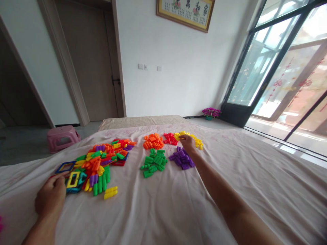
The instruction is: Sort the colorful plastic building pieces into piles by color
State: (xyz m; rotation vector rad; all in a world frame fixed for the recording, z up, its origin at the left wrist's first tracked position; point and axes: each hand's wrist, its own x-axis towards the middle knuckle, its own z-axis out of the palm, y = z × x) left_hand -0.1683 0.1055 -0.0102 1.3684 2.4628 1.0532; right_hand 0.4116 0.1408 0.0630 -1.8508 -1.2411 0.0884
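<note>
My right hand (188, 143) reaches over the far side of the cloth, its fingers pinched on a yellow building piece at the edge of the yellow pile (197, 142). Beside it are a red pile (169, 138) and a purple pile (183, 159). Orange pieces (153, 141) and green pieces (154, 162) form two more piles. At the left, my left hand (52, 193) is closed by a mixed-colour heap (98, 160); what its fingers grip is unclear. A yellow rectangular frame (73, 179) and a blue frame (65, 167) lie close to its fingertips.
A wrinkled pale cloth (163, 211) covers the surface. Two yellow pieces (110, 193) lie in front of the heap. Beyond the edge stand a pink stool (63, 139) at the left and a pot of magenta flowers (211, 113) by the glass door.
</note>
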